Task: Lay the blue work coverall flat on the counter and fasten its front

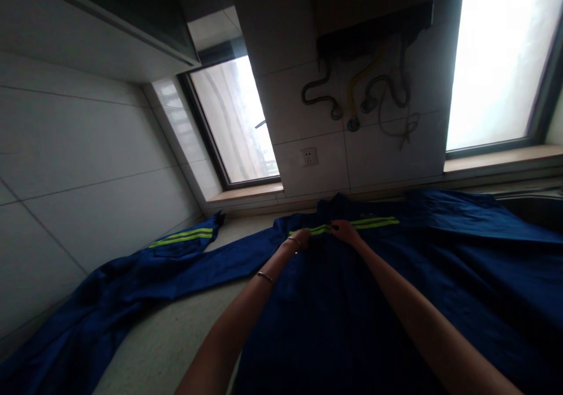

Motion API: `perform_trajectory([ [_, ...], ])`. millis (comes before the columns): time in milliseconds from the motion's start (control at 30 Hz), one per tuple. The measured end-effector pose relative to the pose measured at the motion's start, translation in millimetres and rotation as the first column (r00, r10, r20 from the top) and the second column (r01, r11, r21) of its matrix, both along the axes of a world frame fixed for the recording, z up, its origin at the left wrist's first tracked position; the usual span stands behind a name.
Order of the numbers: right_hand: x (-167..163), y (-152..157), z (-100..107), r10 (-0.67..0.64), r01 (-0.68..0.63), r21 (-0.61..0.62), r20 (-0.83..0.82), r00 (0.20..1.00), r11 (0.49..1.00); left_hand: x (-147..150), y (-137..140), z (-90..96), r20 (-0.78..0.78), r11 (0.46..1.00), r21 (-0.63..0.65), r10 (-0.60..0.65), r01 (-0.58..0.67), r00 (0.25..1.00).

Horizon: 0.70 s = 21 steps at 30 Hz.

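both hands are on a dark blue cloth jacket (334,301), which lies spread out on a pale, speckled table (176,336). the left hand (302,238) rests on two bright yellow-green stripes (373,223) that run across the jacket. it is too dark to tell if this hand is gripping the cloth. just beside it, the right hand (344,231) has its fingers bent together, and they pinch the jacket at the stripes. a thin silver bracelet (265,276) is on the left arm, and a thin shiny band (294,241) is at the left wrist.

more dark blue cloth (145,283) lies along the left side of the table. one end of it has a short pair of yellow-green lines (182,238), near the wall. on the right, the blue cloth reaches out to the edge of the view.

behind the table is a grey tiled wall (308,113) with a small white socket (309,156). a big dark box (373,8) hangs up high, with bendy metal hoses (316,97) and a yellow pipe (352,90) under it. a bright tall window (237,119) is on the left, and a bright wide window (492,61) is on the right.
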State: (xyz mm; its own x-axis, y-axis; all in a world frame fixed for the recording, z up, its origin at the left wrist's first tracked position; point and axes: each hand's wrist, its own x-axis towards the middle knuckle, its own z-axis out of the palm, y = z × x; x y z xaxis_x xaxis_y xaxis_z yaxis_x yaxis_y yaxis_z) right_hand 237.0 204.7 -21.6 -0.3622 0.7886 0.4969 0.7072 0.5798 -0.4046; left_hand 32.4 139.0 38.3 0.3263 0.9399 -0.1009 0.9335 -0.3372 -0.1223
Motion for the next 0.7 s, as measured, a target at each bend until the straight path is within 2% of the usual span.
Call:
perform_trajectory([
  [167, -13, -24, 17, 0.075, -0.078, 0.047, 0.059, 0.995, 0.996, -17, -2, -7.1, 0.16, 0.996, 0.034, 0.076, -0.082, 0.984],
  [333, -47, -50, 31, 0.249, -0.253, 0.001, 0.19, 0.95, 0.967, -19, -4, -14.9, 0.338, 0.992, 0.066, 0.079, -0.107, 0.938],
  [467, -61, -60, 36, 0.32, -0.326, -0.01, 0.225, 0.92, 0.945, -23, -4, -22.0, 0.483, 0.988, 0.078, 0.079, -0.132, 0.872],
  [700, -57, -55, 30, 0.395, -0.399, -0.027, 0.213, 0.894, 0.917, -42, 1, -38.0, 0.689, 0.989, 0.047, 0.067, -0.137, 0.721],
])
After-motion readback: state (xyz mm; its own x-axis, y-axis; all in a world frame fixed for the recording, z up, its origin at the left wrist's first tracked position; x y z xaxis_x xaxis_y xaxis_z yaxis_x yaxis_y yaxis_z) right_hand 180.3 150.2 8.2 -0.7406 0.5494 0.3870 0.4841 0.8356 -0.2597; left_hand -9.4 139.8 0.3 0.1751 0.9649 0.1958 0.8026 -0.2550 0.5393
